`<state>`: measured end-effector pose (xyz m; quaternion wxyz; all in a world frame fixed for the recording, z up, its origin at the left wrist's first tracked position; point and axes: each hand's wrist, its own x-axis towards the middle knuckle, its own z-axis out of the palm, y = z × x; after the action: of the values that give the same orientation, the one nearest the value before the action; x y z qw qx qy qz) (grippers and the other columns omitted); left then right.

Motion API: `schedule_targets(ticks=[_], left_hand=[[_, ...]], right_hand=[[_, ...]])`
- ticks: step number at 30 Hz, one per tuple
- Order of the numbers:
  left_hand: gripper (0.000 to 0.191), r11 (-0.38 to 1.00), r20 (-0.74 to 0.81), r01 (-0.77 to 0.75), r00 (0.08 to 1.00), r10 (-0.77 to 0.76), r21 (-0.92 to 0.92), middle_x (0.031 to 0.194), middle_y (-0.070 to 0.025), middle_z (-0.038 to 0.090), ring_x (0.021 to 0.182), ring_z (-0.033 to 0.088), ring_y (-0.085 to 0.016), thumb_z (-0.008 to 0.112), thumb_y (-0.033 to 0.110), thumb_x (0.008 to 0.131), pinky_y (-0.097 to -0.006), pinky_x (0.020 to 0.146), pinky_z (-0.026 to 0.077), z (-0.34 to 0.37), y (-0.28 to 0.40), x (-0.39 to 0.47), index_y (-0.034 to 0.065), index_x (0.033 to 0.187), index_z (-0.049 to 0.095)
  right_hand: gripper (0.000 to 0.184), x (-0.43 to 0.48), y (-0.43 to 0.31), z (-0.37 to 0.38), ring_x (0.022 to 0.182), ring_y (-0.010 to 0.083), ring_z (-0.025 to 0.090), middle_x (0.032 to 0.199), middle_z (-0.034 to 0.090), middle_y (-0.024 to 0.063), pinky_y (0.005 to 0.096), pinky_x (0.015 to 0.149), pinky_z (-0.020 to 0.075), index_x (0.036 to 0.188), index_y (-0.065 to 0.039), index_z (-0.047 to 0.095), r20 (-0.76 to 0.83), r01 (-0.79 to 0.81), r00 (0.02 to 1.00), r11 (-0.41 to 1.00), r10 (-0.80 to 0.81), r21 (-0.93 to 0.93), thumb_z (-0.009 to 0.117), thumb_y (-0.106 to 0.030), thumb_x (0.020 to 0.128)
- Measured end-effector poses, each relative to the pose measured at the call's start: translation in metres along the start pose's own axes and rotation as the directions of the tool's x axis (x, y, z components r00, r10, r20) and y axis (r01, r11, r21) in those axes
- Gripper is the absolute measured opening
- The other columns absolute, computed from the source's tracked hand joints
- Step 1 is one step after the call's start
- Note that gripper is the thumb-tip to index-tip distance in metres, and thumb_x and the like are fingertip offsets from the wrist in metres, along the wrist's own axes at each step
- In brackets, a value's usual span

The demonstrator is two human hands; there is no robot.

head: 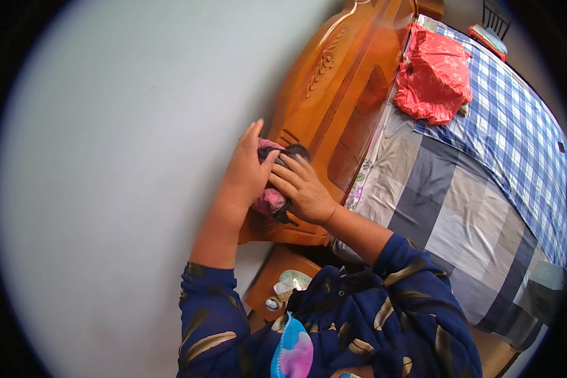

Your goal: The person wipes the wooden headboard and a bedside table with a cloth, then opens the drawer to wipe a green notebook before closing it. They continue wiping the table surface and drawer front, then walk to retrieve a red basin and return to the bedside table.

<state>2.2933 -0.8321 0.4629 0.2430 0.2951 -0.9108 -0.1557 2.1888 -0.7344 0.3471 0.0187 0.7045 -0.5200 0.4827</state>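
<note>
My left hand [248, 172] and my right hand [302, 191] are close together over a bundle of pink and dark cloth [270, 201]. The left palm presses the bundle's left side, its thumb lying across the top. Fingers of the right hand rest on the dark part from the right. A dark loop of the bundle shows beyond the right fingertips. The bundle is in front of the carved wooden headboard [307, 127], near its lower end; whether it touches the wood is hidden.
Right of the headboard is a bed with a checked grey sheet [458, 212], a blue-and-white checked cloth [510, 104] and a red flowered pillow [434, 75]. A wooden nightstand [269, 279] holding small items stands below the headboard. A pale wall [123, 165] rises at left.
</note>
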Motion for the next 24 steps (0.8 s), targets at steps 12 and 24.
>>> schedule_targets(ticks=[12,24], left_hand=[[0.045,0.987,-0.163,-0.001,0.986,0.028,0.161,0.132,-0.0249,0.048,0.118,0.05,-0.043,0.066,0.018,0.088,-0.048,0.1,0.042,-0.016,0.003,-0.092,0.0038,0.127,0.049],[0.044,0.95,0.201,0.195,0.968,-0.147,-0.246,0.12,-0.0252,0.06,0.11,0.059,-0.039,0.059,0.026,0.094,-0.0424,0.092,0.048,0.015,-0.032,0.035,0.0015,0.13,0.049]], right_hand=[[0.078,-0.026,-0.045,0.024,0.14,0.0523,0.019,0.15,0.024,0.0302,0.0595,0.114,0.0199,0.142,-0.008,0.041,0.005,-0.183,0.982,0.945,0.189,0.272,0.07,-0.022,0.071],[0.059,0.046,0.045,0.0,0.134,0.0449,0.036,0.146,0.04,0.02,0.0529,0.106,0.0312,0.126,-0.009,0.056,-0.334,-0.153,0.933,0.988,0.138,-0.018,0.074,-0.015,0.07]])
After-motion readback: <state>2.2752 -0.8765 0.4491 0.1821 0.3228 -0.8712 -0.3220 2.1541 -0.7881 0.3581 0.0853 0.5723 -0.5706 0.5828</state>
